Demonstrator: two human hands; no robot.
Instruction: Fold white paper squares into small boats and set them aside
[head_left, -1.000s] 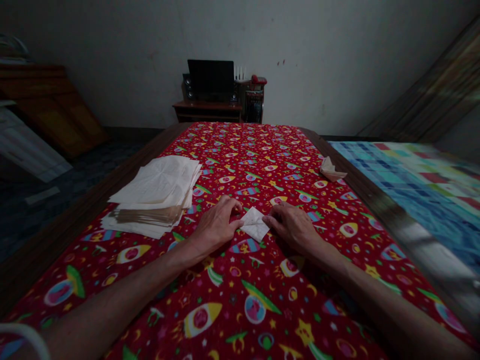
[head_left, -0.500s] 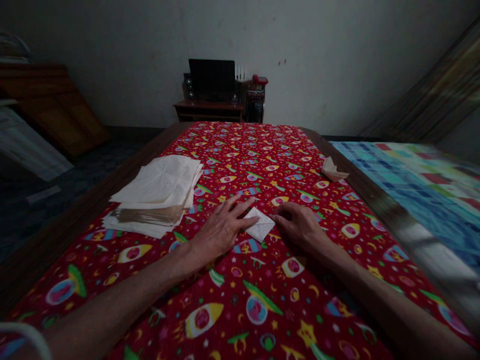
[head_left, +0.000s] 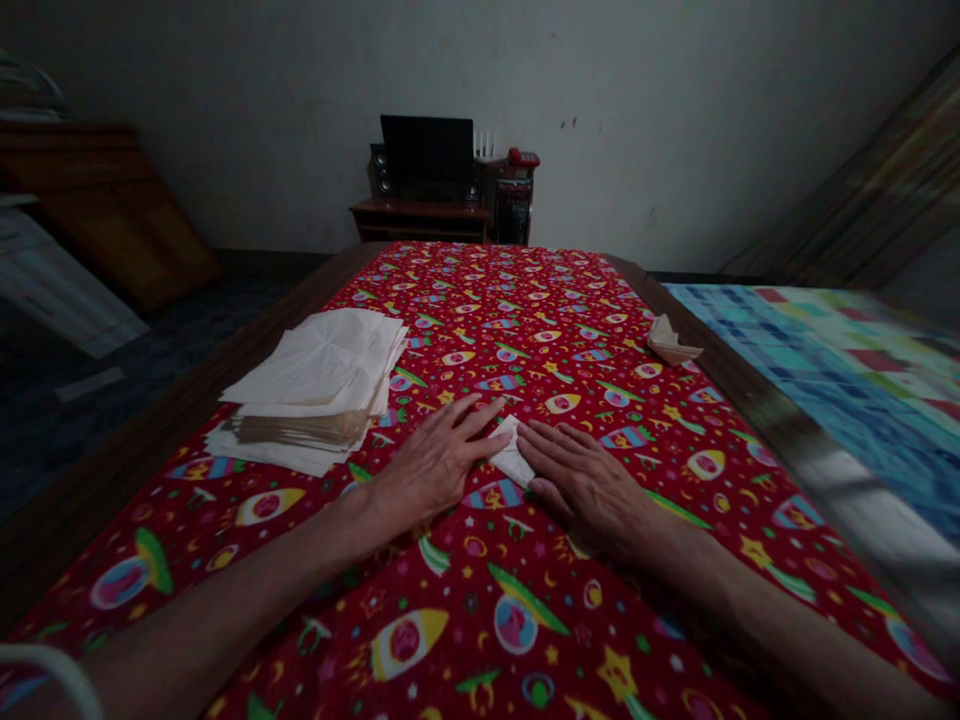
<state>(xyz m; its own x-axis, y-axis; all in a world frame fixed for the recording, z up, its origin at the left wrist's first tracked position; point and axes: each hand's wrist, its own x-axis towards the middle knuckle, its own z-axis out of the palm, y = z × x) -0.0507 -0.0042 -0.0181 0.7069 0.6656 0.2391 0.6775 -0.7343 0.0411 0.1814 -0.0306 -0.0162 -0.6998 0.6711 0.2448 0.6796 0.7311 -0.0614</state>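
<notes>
A small folded white paper (head_left: 511, 459) lies on the red rocket-print tablecloth (head_left: 525, 330) in the middle of the table. My left hand (head_left: 435, 462) rests flat with fingers stretched out, its fingertips on the paper's left edge. My right hand (head_left: 581, 482) lies flat on top of the paper's right part, fingers extended and pressed down, hiding most of it. Only a narrow strip of the paper shows between the two hands.
A thick stack of white sheets (head_left: 315, 388) sits to the left of my hands. A folded paper shape (head_left: 671, 341) rests near the table's right edge. A patterned blue mat (head_left: 825, 350) lies to the right; a desk with a monitor (head_left: 427, 160) stands behind.
My right hand has opened flat and slid left onto the paper, covering most of it. My left hand went from a pinch to flat fingers on the paper's left edge.
</notes>
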